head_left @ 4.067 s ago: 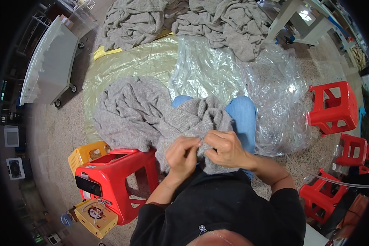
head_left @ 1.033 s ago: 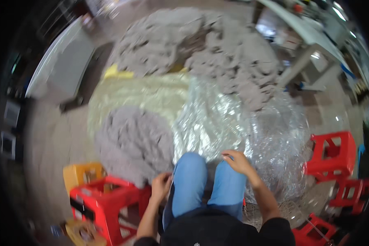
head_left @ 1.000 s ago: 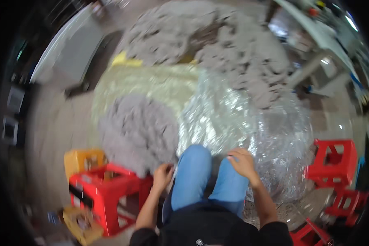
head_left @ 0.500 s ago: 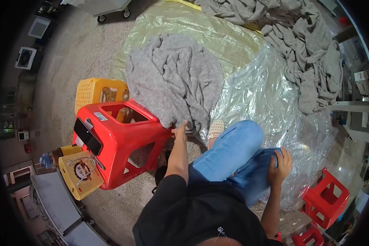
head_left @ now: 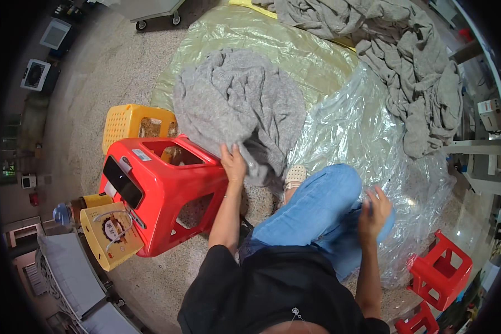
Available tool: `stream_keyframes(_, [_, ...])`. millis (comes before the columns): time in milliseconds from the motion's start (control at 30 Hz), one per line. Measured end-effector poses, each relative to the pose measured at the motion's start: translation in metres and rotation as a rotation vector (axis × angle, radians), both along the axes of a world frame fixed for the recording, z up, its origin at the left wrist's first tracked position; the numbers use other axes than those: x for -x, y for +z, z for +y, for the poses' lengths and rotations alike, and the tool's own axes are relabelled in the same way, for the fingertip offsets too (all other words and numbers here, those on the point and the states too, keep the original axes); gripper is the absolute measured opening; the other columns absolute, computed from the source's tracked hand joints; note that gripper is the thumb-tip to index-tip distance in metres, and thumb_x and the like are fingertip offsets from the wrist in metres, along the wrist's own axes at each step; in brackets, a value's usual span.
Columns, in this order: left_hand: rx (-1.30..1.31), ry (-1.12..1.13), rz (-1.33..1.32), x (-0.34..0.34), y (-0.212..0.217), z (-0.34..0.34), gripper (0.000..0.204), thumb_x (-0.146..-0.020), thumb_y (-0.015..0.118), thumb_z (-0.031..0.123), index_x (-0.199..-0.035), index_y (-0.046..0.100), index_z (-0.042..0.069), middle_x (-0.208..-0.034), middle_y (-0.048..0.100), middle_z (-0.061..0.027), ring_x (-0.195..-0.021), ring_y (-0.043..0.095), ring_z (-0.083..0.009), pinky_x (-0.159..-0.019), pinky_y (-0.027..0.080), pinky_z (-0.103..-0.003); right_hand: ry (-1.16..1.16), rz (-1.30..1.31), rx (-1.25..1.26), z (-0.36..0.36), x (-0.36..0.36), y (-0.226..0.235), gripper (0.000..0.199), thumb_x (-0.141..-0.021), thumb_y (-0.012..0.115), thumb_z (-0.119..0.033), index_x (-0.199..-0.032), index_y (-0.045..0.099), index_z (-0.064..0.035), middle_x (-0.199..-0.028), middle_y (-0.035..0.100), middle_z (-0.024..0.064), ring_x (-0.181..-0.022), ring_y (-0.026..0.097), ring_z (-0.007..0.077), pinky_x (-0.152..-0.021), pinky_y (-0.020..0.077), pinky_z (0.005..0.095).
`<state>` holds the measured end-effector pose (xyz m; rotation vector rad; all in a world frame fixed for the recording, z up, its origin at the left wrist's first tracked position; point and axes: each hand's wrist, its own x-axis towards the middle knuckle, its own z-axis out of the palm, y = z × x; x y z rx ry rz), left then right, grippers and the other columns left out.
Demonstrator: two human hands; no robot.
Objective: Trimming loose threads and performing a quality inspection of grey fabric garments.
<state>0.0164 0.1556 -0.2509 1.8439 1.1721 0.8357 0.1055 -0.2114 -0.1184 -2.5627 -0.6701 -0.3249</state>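
Note:
A crumpled heap of grey fleecy fabric [head_left: 236,97] lies on plastic sheeting ahead of me. My left hand [head_left: 234,167] is at its near-left edge, fingers stretched out and slightly apart, their tips touching the fabric. A dark hollow shows under a fold just right of those fingers. My right hand [head_left: 374,216] is raised over my bent right leg, fingers spread and a little blurred, holding nothing. The large red plastic stool [head_left: 164,186] stands left of my left hand, carrying a black phone [head_left: 122,182].
An orange stool [head_left: 131,125] stands behind the red one. A yellow paper bag [head_left: 111,234] and a blue-capped bottle [head_left: 67,214] are at left. More grey fabric [head_left: 423,89] lies at far right beyond clear plastic sheeting [head_left: 350,122]. A small red stool [head_left: 442,273] is at lower right.
My left hand has moved up and slightly left along the fabric's edge, its fingers straightened. The near edge of the fabric has shifted and folded. My right hand has lifted from my knee.

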Motion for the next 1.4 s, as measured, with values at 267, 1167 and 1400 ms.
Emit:
stream_keyframes(267, [0.805,-0.410,-0.691,0.037,0.232,0.013,0.027,-0.092,0.050,0.012,-0.114,0.052,-0.004,-0.105,0.062,-0.0086,-0.094,0.059,-0.0152,-0.085,0.045,-0.028,0.609,0.219,-0.314,0.177,0.025,0.048,0.068,-0.072,0.071,-0.014,-0.133,0.043,-0.0108,-0.138,0.038,0.0161,-0.126,0.038,0.0346,-0.104,0.0279,0.0477])
stream_keyframes(1167, [-0.019,-1.382,-0.035,-0.050,0.145,-0.171,0.022,-0.089,0.057,0.018,-0.102,0.063,0.001,-0.095,0.064,-0.0117,-0.089,0.062,-0.0215,-0.079,0.047,-0.032,-0.637,0.715,-0.412,-0.154,0.164,-0.028,0.038,-0.083,0.067,-0.017,-0.115,0.054,-0.0009,-0.098,0.064,0.0057,-0.090,0.059,0.0149,-0.081,0.0472,0.0307])
stream_keyframes(1400, [-0.174,-0.859,0.015,0.093,0.174,-0.134,0.011,-0.080,0.065,0.005,-0.089,0.062,0.001,-0.081,0.058,-0.0110,-0.069,0.057,-0.0227,-0.064,0.045,-0.030,-0.461,0.281,-0.430,-0.171,0.126,-0.024,0.038,-0.074,0.062,-0.006,-0.111,0.054,-0.0010,-0.105,0.057,0.0158,-0.097,0.056,0.0289,-0.079,0.0445,0.0374])
